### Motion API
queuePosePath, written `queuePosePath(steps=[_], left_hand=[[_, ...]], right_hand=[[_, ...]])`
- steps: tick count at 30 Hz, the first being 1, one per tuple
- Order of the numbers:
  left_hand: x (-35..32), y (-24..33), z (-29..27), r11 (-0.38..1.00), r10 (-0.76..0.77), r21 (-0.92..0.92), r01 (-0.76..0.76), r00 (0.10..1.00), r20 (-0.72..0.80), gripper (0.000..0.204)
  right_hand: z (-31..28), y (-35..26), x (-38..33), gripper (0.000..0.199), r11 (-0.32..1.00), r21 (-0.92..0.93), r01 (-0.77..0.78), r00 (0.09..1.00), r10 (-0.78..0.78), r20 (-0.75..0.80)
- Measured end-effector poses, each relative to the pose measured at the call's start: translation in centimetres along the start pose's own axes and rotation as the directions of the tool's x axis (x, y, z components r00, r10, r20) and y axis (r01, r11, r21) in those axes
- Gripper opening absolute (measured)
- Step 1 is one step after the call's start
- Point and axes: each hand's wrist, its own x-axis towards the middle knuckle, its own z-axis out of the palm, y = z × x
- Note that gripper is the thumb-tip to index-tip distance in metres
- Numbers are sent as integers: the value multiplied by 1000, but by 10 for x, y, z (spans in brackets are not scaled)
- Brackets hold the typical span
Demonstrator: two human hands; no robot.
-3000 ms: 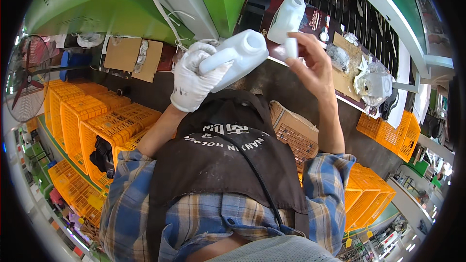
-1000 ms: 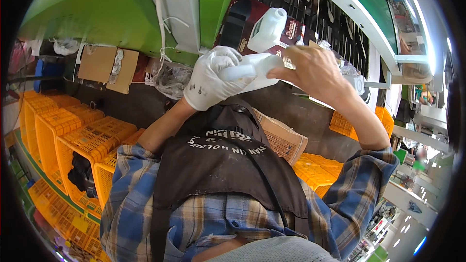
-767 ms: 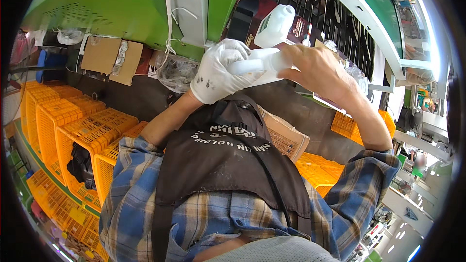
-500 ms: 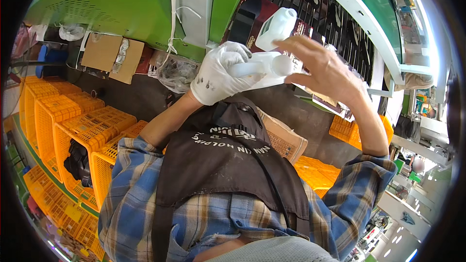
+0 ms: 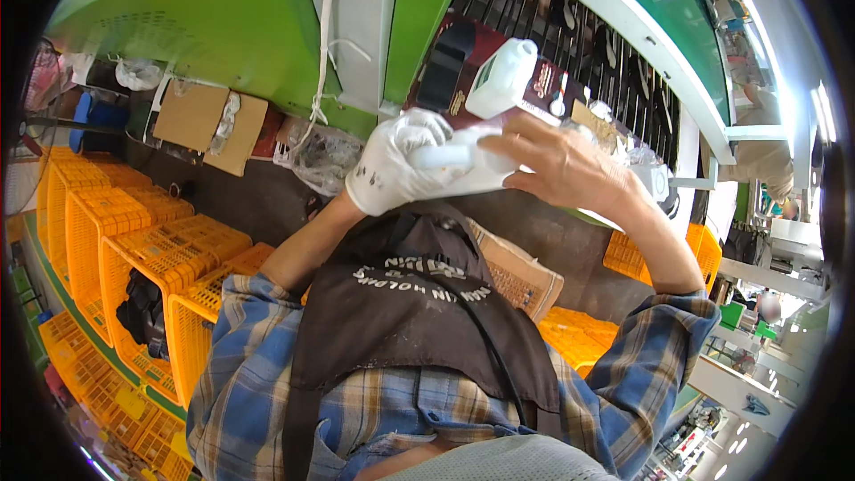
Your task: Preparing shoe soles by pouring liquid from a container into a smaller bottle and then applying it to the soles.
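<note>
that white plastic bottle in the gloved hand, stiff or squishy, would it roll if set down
The white bottle looks like moulded plastic, probably stiff with slight give. It seems round-bodied, so lying sideways it may roll. The gloved left hand likely grips better than the bare right hand.

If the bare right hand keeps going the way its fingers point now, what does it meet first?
The right hand points toward the person's left, fingers already against the white plastic bottle. Straight on, it would probably meet the white-gloved left hand gripping that bottle. The second white bottle sits above that line, though depth is unclear.
</note>
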Motion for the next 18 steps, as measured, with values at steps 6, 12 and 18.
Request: queuePosePath(steps=[6,12,18], left_hand=[[-7,8,0,1000,23,17,-23,1000,7,28],[-10,11,23,971,77,240,-20,970,-230,26],[-14,-12,40,855,240,511,-89,941,-239,26]], right_hand=[[17,-5,1,37,996,-54,-72,995,68,-75],[42,-9,22,43,882,133,-452,827,471,-307],[80,4,42,45,739,309,-599,664,674,-325]])
